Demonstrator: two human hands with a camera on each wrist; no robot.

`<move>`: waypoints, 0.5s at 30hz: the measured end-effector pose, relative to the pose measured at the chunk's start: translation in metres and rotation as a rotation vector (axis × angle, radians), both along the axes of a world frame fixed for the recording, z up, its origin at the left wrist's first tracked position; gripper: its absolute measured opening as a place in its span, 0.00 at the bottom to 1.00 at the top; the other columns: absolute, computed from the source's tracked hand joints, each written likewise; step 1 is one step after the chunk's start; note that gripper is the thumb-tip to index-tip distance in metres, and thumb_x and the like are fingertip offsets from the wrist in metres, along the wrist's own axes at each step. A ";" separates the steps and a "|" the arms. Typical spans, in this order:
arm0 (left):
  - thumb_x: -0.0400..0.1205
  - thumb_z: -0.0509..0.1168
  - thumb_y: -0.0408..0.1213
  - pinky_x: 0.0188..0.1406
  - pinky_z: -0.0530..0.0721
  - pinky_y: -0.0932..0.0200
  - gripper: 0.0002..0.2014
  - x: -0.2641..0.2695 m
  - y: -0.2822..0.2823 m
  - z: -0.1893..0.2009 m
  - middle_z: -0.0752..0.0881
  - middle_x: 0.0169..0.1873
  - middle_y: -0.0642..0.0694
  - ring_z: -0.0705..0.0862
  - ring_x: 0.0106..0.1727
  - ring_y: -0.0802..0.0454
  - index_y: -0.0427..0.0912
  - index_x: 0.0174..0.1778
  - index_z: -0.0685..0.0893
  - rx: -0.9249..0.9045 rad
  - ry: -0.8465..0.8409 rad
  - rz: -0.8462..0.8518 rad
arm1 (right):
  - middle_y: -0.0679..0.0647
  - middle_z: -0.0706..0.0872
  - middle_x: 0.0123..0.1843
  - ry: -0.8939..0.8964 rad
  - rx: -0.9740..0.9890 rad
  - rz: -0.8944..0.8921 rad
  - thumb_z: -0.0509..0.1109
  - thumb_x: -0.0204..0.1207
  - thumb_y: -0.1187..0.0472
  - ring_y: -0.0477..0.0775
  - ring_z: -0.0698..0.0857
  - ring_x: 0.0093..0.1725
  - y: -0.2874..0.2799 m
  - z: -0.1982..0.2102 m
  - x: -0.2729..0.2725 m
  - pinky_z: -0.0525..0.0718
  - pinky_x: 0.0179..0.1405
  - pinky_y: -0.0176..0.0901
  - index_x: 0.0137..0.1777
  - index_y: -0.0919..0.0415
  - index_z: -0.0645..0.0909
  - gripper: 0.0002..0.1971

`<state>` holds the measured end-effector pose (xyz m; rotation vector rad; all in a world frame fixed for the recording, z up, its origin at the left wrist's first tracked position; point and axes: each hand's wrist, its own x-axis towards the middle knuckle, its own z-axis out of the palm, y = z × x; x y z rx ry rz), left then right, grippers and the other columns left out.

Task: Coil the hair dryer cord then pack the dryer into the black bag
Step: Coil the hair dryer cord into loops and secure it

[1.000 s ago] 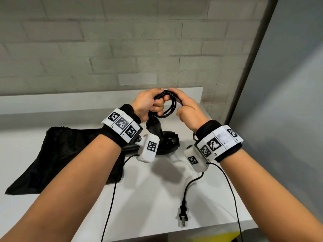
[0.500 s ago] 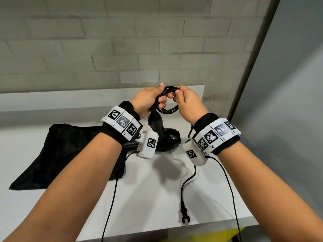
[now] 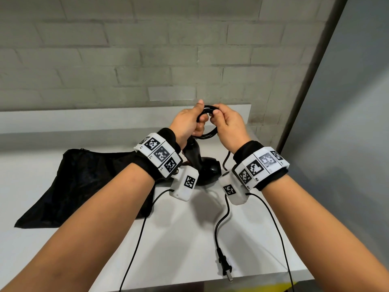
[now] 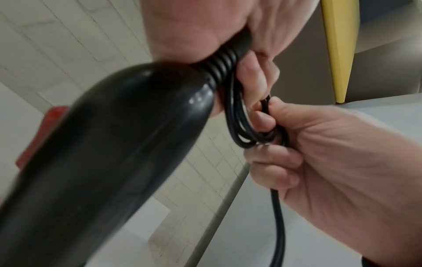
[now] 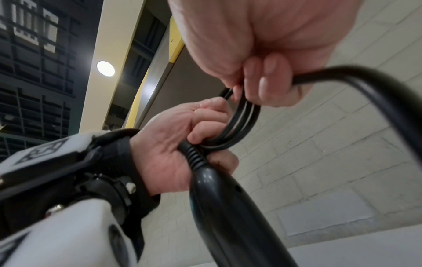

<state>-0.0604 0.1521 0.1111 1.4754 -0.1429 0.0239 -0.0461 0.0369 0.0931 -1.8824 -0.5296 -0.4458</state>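
Your left hand point(image 3: 187, 123) grips the coiled cord point(image 3: 207, 133) at the dryer point(image 3: 207, 169) handle; your right hand point(image 3: 228, 125) pinches the loop. Only the head view shows the bag point(image 3: 84, 182) on the tabletop point(image 3: 189, 239), plug point(image 3: 225, 268) near its front edge.

Both my forearms reach forward, left hand point(image 3: 187, 123) and right hand point(image 3: 228, 123) raised together (fingers curled, nearly touching).

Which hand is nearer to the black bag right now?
Left. The left hand holds the cord coil above the table, closer to the bag lying at left. The right hand is farther right.
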 end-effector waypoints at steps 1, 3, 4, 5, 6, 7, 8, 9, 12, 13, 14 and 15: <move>0.87 0.49 0.45 0.12 0.56 0.71 0.22 0.000 0.000 0.000 0.68 0.12 0.57 0.58 0.12 0.63 0.43 0.26 0.65 -0.005 0.000 -0.001 | 0.66 0.84 0.37 0.006 0.012 0.010 0.54 0.82 0.67 0.43 0.78 0.32 -0.001 0.000 0.001 0.72 0.31 0.24 0.55 0.67 0.80 0.13; 0.87 0.49 0.45 0.13 0.54 0.70 0.22 0.002 0.000 -0.001 0.66 0.17 0.53 0.57 0.13 0.62 0.44 0.25 0.65 0.010 -0.008 0.007 | 0.51 0.76 0.29 0.042 0.021 0.039 0.54 0.82 0.66 0.36 0.74 0.24 -0.003 -0.001 0.002 0.70 0.24 0.24 0.57 0.65 0.80 0.13; 0.87 0.49 0.46 0.14 0.54 0.70 0.23 0.002 0.000 -0.002 0.63 0.20 0.51 0.57 0.13 0.62 0.44 0.25 0.65 0.029 -0.015 0.018 | 0.48 0.75 0.29 0.055 0.009 0.054 0.54 0.82 0.65 0.36 0.74 0.23 -0.005 -0.001 0.003 0.70 0.25 0.25 0.58 0.64 0.79 0.13; 0.87 0.49 0.46 0.14 0.54 0.70 0.23 0.003 -0.001 -0.002 0.62 0.21 0.50 0.56 0.14 0.62 0.44 0.25 0.64 0.045 -0.021 0.030 | 0.47 0.77 0.32 0.062 -0.020 0.060 0.55 0.82 0.64 0.36 0.75 0.27 -0.008 -0.002 0.003 0.71 0.29 0.26 0.60 0.63 0.79 0.14; 0.87 0.49 0.46 0.15 0.54 0.70 0.23 0.004 -0.001 -0.003 0.61 0.22 0.49 0.56 0.14 0.62 0.44 0.25 0.64 0.055 -0.025 0.041 | 0.49 0.80 0.38 0.058 -0.068 0.049 0.56 0.80 0.61 0.37 0.77 0.35 -0.012 -0.004 0.004 0.74 0.37 0.29 0.62 0.62 0.78 0.15; 0.87 0.48 0.47 0.15 0.54 0.70 0.23 0.004 -0.001 -0.003 0.61 0.23 0.48 0.56 0.15 0.61 0.45 0.25 0.64 0.060 -0.029 0.050 | 0.52 0.82 0.47 0.044 -0.145 0.012 0.58 0.78 0.57 0.43 0.79 0.46 -0.018 -0.007 0.005 0.77 0.48 0.34 0.65 0.61 0.76 0.18; 0.87 0.48 0.47 0.15 0.54 0.70 0.23 0.004 -0.001 -0.003 0.60 0.25 0.47 0.56 0.15 0.61 0.45 0.25 0.64 0.059 -0.035 0.057 | 0.55 0.82 0.56 0.037 -0.233 -0.036 0.60 0.76 0.54 0.51 0.78 0.56 -0.025 -0.010 0.006 0.76 0.59 0.42 0.67 0.59 0.74 0.21; 0.87 0.48 0.47 0.15 0.54 0.70 0.23 0.004 -0.002 -0.002 0.60 0.26 0.46 0.55 0.15 0.61 0.45 0.25 0.64 0.055 -0.040 0.063 | 0.58 0.79 0.61 0.047 -0.316 -0.080 0.62 0.75 0.53 0.57 0.74 0.63 -0.032 -0.013 0.005 0.73 0.65 0.48 0.69 0.57 0.72 0.22; 0.87 0.47 0.46 0.14 0.54 0.70 0.23 0.006 -0.003 -0.002 0.59 0.26 0.47 0.56 0.14 0.62 0.45 0.25 0.63 0.031 -0.043 0.092 | 0.59 0.76 0.64 0.110 -0.454 -0.136 0.67 0.75 0.53 0.60 0.69 0.67 -0.048 -0.022 -0.005 0.68 0.65 0.49 0.69 0.55 0.69 0.23; 0.87 0.47 0.46 0.14 0.54 0.70 0.23 0.007 -0.003 -0.003 0.60 0.26 0.47 0.56 0.14 0.62 0.45 0.25 0.63 0.018 -0.041 0.100 | 0.58 0.76 0.63 0.135 -0.473 -0.152 0.67 0.75 0.53 0.59 0.70 0.66 -0.053 -0.026 -0.008 0.68 0.63 0.47 0.69 0.56 0.70 0.23; 0.87 0.48 0.46 0.13 0.54 0.71 0.23 0.007 -0.003 -0.002 0.60 0.26 0.47 0.56 0.13 0.63 0.45 0.25 0.63 0.003 -0.040 0.108 | 0.58 0.77 0.60 0.171 -0.493 -0.167 0.67 0.75 0.53 0.58 0.72 0.63 -0.057 -0.031 -0.011 0.69 0.59 0.45 0.67 0.58 0.71 0.22; 0.87 0.48 0.45 0.13 0.54 0.71 0.22 0.008 -0.004 -0.003 0.61 0.26 0.47 0.56 0.13 0.63 0.45 0.25 0.63 -0.015 -0.040 0.113 | 0.58 0.78 0.56 0.232 -0.522 -0.170 0.67 0.75 0.52 0.57 0.75 0.58 -0.061 -0.036 -0.012 0.70 0.55 0.42 0.64 0.60 0.73 0.20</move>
